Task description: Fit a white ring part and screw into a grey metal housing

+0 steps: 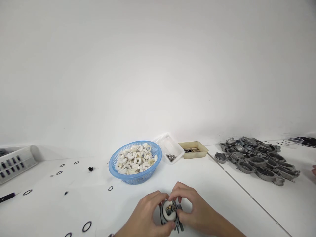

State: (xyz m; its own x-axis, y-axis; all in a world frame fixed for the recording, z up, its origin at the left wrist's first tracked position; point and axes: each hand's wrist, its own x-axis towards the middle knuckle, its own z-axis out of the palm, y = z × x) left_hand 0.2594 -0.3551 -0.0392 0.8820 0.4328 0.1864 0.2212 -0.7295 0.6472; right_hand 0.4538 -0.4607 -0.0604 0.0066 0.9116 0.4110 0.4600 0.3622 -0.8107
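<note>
Both of my hands are low in the head view, closed around one small grey metal housing (171,212) with a white ring part set in it. My left hand (145,214) grips its left side with curled fingers. My right hand (195,210) holds the right side, its fingertips pinched over the top of the housing. The piece rests just above the white table (74,204).
A blue basket (135,162) of white ring parts sits behind my hands. A clear tub (170,148) and a tan tray (194,149) lie beyond. A heap of grey metal housings (259,159) fills the right. Black O-rings (86,226) dot the left; a white crate (14,161) stands far left.
</note>
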